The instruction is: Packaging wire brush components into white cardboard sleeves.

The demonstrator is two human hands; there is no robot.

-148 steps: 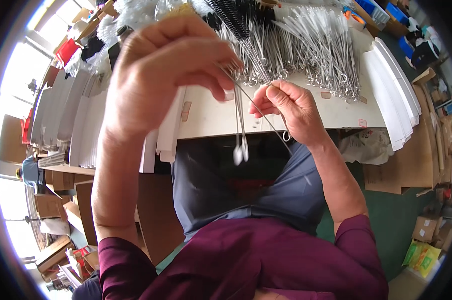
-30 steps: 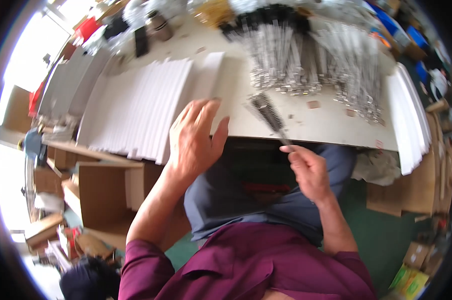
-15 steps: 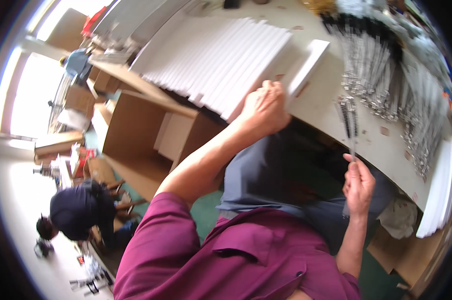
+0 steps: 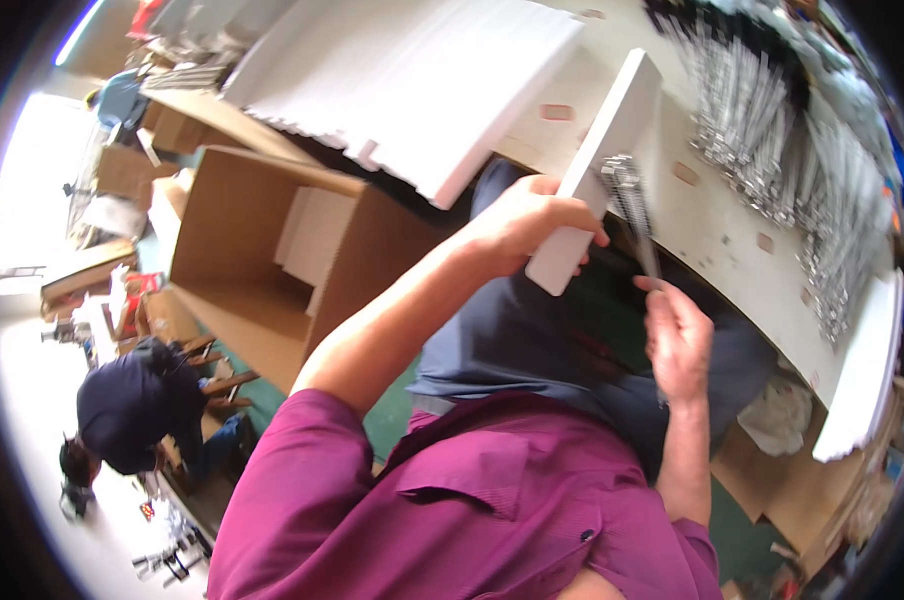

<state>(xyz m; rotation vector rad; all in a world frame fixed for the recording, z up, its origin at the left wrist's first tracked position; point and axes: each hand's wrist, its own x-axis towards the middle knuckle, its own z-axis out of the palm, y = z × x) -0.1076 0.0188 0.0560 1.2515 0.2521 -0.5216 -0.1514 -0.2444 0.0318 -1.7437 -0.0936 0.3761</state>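
Note:
My left hand [image 4: 542, 225] is closed around the lower end of a long, slim white box [image 4: 612, 125], its thumb over the near face. The box is tilted up, its far end above the table. My right hand [image 4: 680, 340] pinches a thin silvery rod [image 4: 649, 255] with a dark, coiled or bristle-like end [image 4: 624, 190]. That end is close beside the box's right side; whether they touch I cannot tell. Blur hides the rod's exact kind.
White boxes [image 4: 412, 80] lie in a row on the table [image 4: 717, 215]. To the right is a large pile of similar rods [image 4: 752, 130]. An open cardboard box [image 4: 262, 235] stands at left. White boxes [image 4: 862, 380] stack at the right edge. Another person [image 4: 142, 405] is farther left.
My left hand has lifted the single white box off the table and brought it nearer, tilted. My right hand has moved left with the rod, bringing its coiled end beside the box.

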